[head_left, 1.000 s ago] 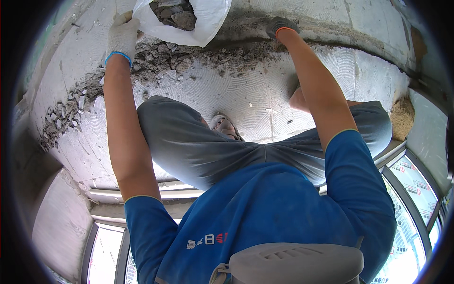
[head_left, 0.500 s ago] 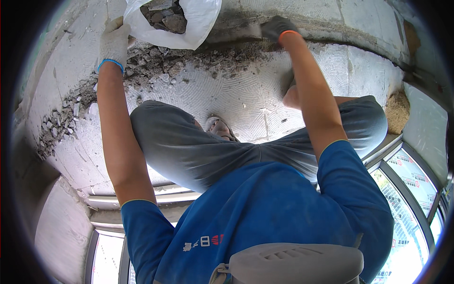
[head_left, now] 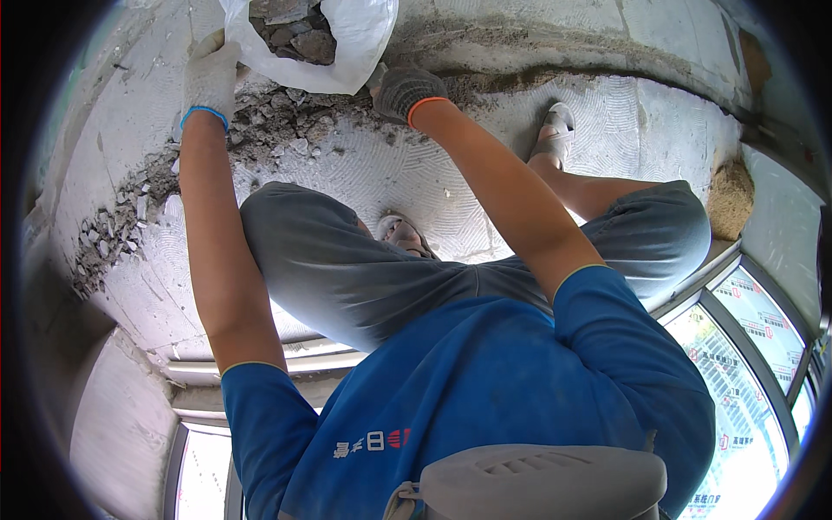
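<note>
At far left, the left hand (head_left: pixel 211 76) grips a white bag (head_left: pixel 354 48) of rubble (head_left: pixel 314 46); beside it the right hand (head_left: pixel 409 91) curls, contents unclear.

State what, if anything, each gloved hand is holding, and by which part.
The left hand holds the white sack by its left edge. Whether the right hand holds the greyish piece at its front cannot be told.

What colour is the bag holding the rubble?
The bag is white; it shows best in the head view.
</note>
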Action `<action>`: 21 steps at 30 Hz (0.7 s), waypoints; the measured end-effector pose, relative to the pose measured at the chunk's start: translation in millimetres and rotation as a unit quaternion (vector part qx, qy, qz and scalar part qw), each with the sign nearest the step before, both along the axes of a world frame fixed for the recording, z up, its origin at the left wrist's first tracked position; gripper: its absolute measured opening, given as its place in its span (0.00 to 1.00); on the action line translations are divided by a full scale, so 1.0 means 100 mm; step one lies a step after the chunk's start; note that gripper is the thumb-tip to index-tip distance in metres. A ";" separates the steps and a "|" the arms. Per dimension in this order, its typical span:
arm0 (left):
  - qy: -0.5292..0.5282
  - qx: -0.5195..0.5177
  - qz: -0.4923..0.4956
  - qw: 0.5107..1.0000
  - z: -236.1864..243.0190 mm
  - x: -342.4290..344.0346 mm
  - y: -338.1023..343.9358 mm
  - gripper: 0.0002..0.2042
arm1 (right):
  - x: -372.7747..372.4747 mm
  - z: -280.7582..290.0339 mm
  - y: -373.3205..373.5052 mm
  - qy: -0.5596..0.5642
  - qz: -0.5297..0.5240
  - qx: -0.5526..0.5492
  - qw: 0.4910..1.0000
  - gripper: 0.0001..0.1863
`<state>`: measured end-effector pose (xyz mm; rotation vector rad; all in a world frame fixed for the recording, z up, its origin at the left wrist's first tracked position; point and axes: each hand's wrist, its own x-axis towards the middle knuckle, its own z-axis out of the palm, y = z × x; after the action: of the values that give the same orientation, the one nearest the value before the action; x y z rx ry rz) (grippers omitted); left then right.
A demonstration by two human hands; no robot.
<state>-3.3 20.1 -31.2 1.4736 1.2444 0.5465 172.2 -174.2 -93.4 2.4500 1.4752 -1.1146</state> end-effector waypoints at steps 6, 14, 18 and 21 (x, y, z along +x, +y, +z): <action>-0.039 -0.024 0.012 0.999 -0.01 -0.14 0.05 0.14 | 1.25 0.01 -0.46 -0.098 -0.148 -0.032 0.984 0.20; 0.004 0.002 -0.004 1.000 0.03 0.01 0.03 0.16 | 0.78 -0.25 -0.22 -0.128 -0.048 -0.039 0.990 0.17; 0.024 0.028 -0.011 0.999 0.05 0.09 0.02 0.15 | -0.05 0.02 0.00 -0.044 0.103 0.018 0.994 0.17; 0.037 0.039 -0.017 0.998 0.03 0.13 0.00 0.14 | -0.10 0.09 0.03 0.010 0.019 0.011 1.000 0.19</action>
<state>9.6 20.1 -28.6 1.5885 1.2658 0.5272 162.6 -171.2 -84.7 2.4217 1.5403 -1.1255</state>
